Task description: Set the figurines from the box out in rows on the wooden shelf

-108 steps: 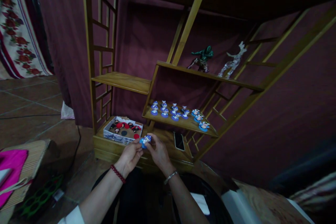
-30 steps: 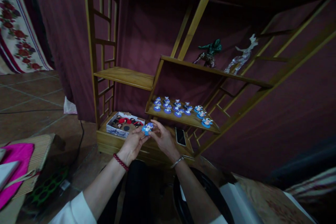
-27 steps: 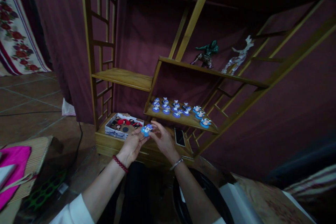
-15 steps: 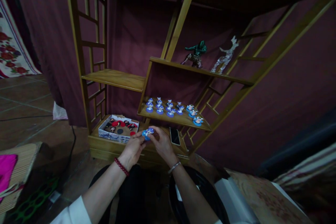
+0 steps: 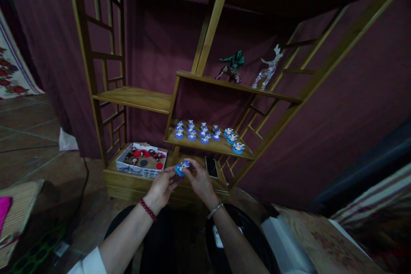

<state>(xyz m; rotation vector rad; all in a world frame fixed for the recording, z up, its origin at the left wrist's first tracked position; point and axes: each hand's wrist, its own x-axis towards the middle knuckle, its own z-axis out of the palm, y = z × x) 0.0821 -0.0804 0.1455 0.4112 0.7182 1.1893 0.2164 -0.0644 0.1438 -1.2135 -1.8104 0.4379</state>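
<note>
A small purple-haired figurine (image 5: 183, 168) on a blue round base is held between both hands in front of the shelf unit. My left hand (image 5: 163, 184) grips the base side with its fingertips, and my right hand (image 5: 199, 180) pinches the figurine's upper part. Beyond them, several similar figurines (image 5: 204, 132) stand in rows on the low wooden shelf (image 5: 212, 147), purple-based ones to the left and blue-based ones to the right. Left of my hands sits an open cardboard box (image 5: 138, 171) with red and black figurines (image 5: 143, 153) and loose discs inside.
A phone (image 5: 211, 167) lies on the cabinet's bottom board, right of my hands. Higher up stand a green-and-bronze statuette (image 5: 231, 67) and a clear one (image 5: 268, 69). A black round stool (image 5: 237, 235) is by my right forearm, beside a pale box (image 5: 285, 244).
The view has shifted slightly, so the shelf sits a little further left. Both hands still hold the figurine, which now stands out more plainly between them.
</note>
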